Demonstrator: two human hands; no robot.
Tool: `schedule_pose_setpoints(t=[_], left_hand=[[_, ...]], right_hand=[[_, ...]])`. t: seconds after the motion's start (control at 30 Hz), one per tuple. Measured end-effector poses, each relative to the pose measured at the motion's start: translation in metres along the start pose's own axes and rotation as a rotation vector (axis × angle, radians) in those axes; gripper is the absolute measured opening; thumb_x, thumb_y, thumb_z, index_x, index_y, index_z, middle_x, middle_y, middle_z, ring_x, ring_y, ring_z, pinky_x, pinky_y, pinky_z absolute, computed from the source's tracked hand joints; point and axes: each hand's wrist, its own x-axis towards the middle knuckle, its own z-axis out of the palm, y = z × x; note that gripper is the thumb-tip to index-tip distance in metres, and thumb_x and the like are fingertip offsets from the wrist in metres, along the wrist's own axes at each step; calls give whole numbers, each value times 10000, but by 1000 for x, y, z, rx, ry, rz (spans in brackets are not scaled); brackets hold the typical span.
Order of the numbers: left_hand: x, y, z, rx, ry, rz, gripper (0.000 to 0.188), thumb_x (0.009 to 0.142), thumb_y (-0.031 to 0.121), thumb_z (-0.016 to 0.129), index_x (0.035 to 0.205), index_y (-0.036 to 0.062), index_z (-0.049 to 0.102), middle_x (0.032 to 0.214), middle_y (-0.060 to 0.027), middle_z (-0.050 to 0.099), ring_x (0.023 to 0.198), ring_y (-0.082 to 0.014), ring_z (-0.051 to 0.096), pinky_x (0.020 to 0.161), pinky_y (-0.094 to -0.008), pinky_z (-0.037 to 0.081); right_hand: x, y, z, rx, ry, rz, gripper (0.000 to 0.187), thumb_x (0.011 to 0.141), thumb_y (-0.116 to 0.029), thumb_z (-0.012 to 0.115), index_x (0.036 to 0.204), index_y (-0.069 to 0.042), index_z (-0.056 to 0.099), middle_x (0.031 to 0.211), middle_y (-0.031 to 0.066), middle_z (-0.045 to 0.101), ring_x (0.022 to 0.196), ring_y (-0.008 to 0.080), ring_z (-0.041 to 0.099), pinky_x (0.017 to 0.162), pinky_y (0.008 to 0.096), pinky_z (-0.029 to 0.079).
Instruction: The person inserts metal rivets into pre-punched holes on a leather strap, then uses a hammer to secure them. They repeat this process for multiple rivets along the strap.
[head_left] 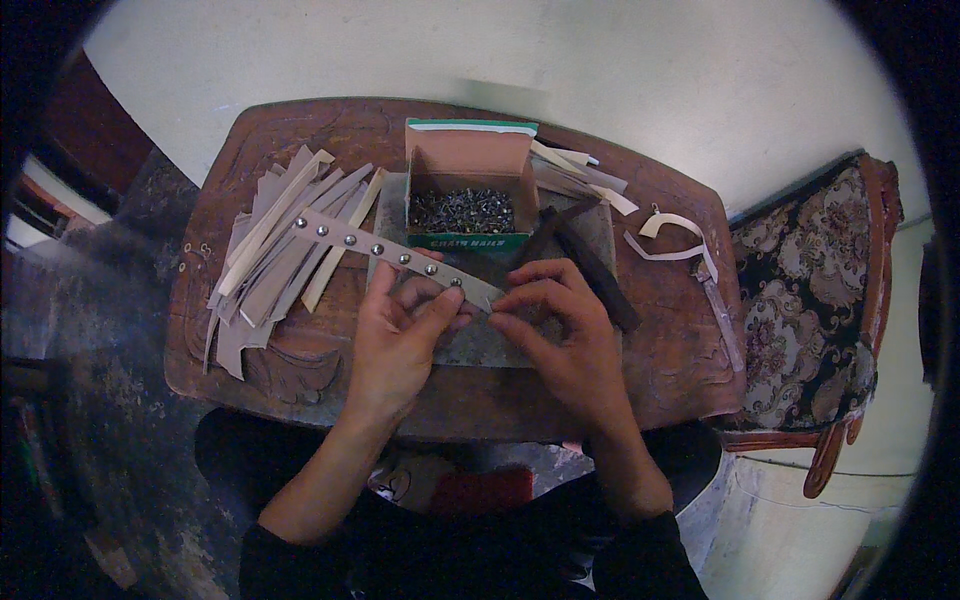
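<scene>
My left hand (392,350) grips a pale grey-beige strip (391,253) by its lower right part, thumb on top and fingers beneath. A row of several round silver stud heads (350,239) runs along the strip, which slants up to the left. At the strip's right end my right hand (572,335) is closed in a pinch on a thin shiny nail (488,301), partly hidden by the fingertips. Just beyond the hands stands an open green and white cardboard box (468,242), filled with loose dome-headed nails (460,211).
A heap of beige and grey strips (275,250) lies left on the carved wooden table (330,120). More strips (580,175) sit behind the box. A dark bar-shaped tool (598,270) rests on a grey slab (470,352). A curled white strip (675,222) and an upholstered chair (805,290) are right.
</scene>
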Motion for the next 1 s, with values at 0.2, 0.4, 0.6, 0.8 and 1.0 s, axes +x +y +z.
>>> schedule_pose_setpoints(t=[0.2, 0.4, 0.6, 0.8, 1.0], left_hand=[[-1, 2, 3, -2, -8, 9, 389, 837, -53, 615, 1162, 28, 416, 937, -108, 617, 863, -160, 627, 744, -272, 531], [-1, 0, 2, -24, -5, 16, 398, 824, -68, 626, 1149, 24, 417, 958, -109, 616, 871, -151, 623, 749, -266, 522], [-2, -1, 3, 5, 3, 15, 380, 827, -64, 624, 1137, 24, 423, 966, -105, 620, 870, -140, 621, 738, -244, 505], [-3, -1, 3, 46, -12, 44, 358, 831, -55, 624, 1124, 30, 435, 965, -95, 620, 871, -129, 615, 733, -236, 494], [-3, -2, 1, 57, -8, 31, 343, 830, -61, 622, 1107, 32, 441, 967, -78, 616, 892, -126, 609, 741, -236, 491]], right_hand=[[1, 5, 3, 98, -27, 28, 151, 754, -77, 722, 888, -40, 662, 968, 106, 609, 935, 242, 607, 812, 329, 474], [1, 7, 5, 135, -44, 40, 146, 758, -62, 716, 886, -25, 658, 938, 98, 615, 906, 221, 609, 800, 316, 472], [1, 7, 4, 149, -57, 82, 141, 767, -73, 713, 885, -23, 656, 922, 89, 623, 888, 206, 610, 794, 301, 468], [-2, 7, 9, 256, -26, 222, 196, 775, -104, 726, 936, -26, 646, 939, 73, 649, 891, 162, 606, 784, 290, 468], [-3, 10, 15, 282, 21, 209, 256, 773, -128, 742, 998, -37, 658, 903, 49, 658, 814, 128, 597, 738, 276, 474]])
